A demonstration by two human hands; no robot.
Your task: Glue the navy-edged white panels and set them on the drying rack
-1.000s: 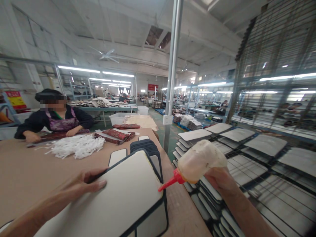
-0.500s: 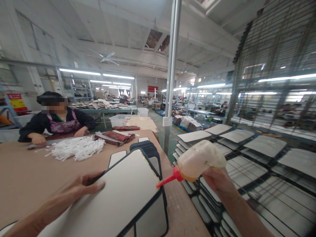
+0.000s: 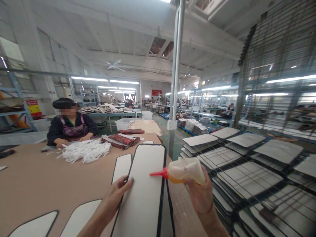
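Observation:
My left hand (image 3: 120, 189) grips the left edge of a long white panel with a dark border (image 3: 145, 184), thumb on its face. The panel stands tilted above others like it on the table. In my right hand (image 3: 201, 191) is a translucent squeeze bottle (image 3: 186, 170) with yellowish liquid inside, held nearly level. Its red nozzle (image 3: 158, 173) points left, over the panel's face near the right edge. Whether the tip touches the panel I cannot tell. Another white panel (image 3: 122, 166) lies just behind to the left.
A brown-topped table (image 3: 81, 184) carries a heap of white strips (image 3: 85, 150) and patterned red bundles (image 3: 124, 140). A co-worker (image 3: 71, 125) sits across at the left. Wire racks with white panels (image 3: 249, 179) stand close on the right, beside a metal post (image 3: 175, 82).
The panel has turned more upright and shifted, with my left hand moving right along with it. The bottle has come left and lower, its nozzle now over the panel's face.

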